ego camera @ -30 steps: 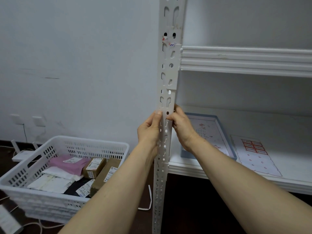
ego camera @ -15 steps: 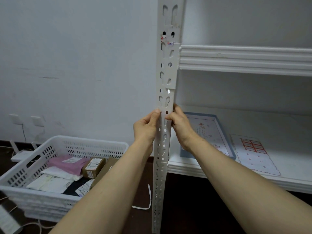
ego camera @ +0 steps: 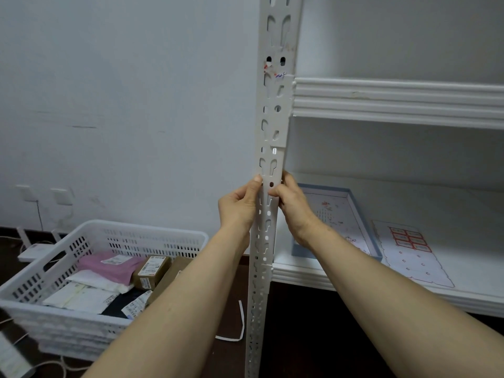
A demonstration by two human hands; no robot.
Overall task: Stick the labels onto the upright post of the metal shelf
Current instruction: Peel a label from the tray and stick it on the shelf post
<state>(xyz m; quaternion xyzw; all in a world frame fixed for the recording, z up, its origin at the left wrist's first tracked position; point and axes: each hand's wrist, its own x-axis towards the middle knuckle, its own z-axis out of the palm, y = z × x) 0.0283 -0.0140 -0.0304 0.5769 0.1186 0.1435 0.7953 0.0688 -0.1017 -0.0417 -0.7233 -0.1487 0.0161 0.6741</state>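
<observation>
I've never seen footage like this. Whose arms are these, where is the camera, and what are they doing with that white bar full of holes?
No machine here: these are a person's two bare arms, filmed by a wide camera on their head, looking forward and down. The left hand and right hand grip the post of a white metal shelf from either side, thumbs on its front. Labels go there; whether one lies under the thumbs I cannot tell. On the shelf board lie a blue tray and a sheet of red labels. Left, on the floor, stands a white basket of parcels.
</observation>
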